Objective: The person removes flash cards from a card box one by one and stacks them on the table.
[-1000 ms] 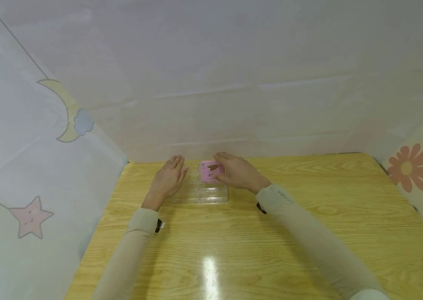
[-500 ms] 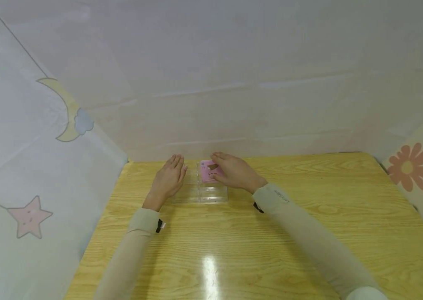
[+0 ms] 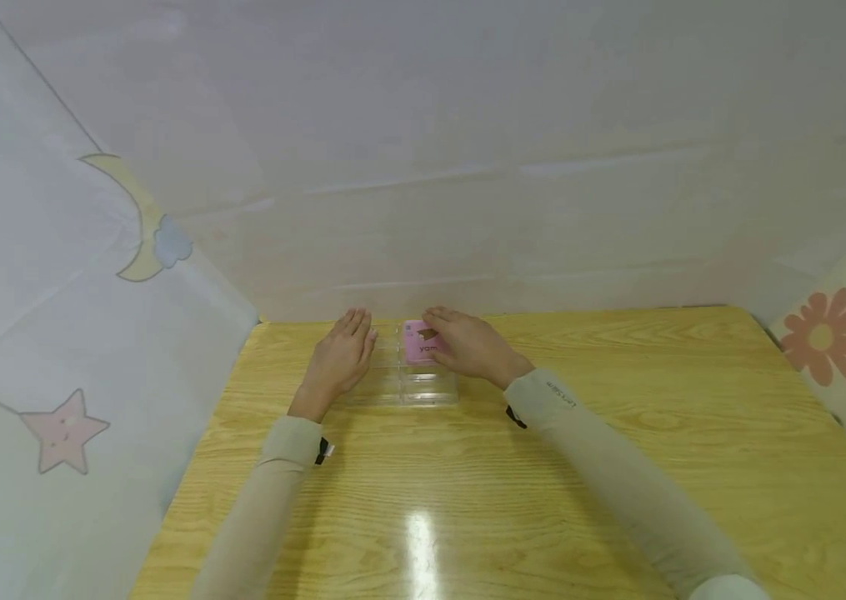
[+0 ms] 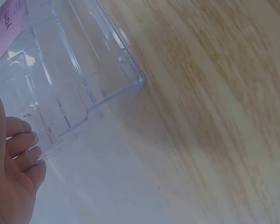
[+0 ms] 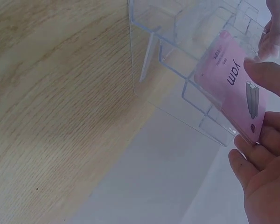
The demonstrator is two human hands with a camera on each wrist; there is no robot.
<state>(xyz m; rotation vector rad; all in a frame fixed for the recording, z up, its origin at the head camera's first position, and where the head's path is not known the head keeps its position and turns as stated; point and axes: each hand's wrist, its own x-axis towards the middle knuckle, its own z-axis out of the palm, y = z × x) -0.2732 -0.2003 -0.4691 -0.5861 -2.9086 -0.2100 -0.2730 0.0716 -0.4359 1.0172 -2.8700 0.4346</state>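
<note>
A clear plastic card rack (image 3: 428,392) with stepped compartments stands near the table's back edge. In its upper right part is a small stack of pink picture cards (image 5: 228,80); the front one reads "yam". My right hand (image 3: 477,346) grips the stack's right side, thumb (image 5: 266,74) on the front and fingers behind. At the rack's left side my left hand (image 3: 336,358) holds the edge; in the left wrist view its fingertips (image 4: 32,154) curl against that clear edge. The head view hides part of the cards behind my right hand.
The rack rests on a wood-grain table (image 3: 423,475). Close behind it rises a pale wall covering (image 3: 423,208), with printed side panels showing a moon (image 3: 133,217), a star (image 3: 65,431) and a flower (image 3: 828,336).
My right hand has shifted slightly left, and its thumb now leaves more of the word "yam" showing. The left hand stays at the rack's side. The head view shifts a little.
</note>
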